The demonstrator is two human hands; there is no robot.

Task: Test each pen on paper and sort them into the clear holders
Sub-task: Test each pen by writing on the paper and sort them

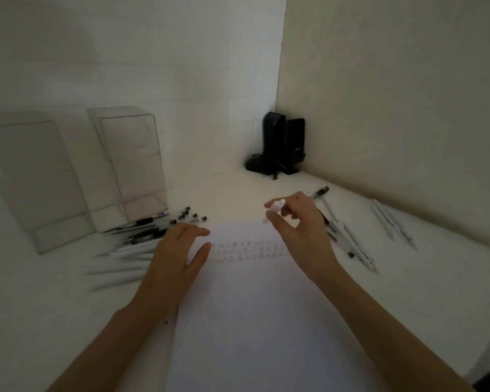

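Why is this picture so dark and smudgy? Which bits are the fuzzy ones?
Head view: the light is dim and greyish all over. In the same view, the pile of pens beside the left hand is smeared by blur, and so is the white pen pinched in the right hand. The scribbles on the paper are too soft to read. The wide lens seems to tilt the clear holders.
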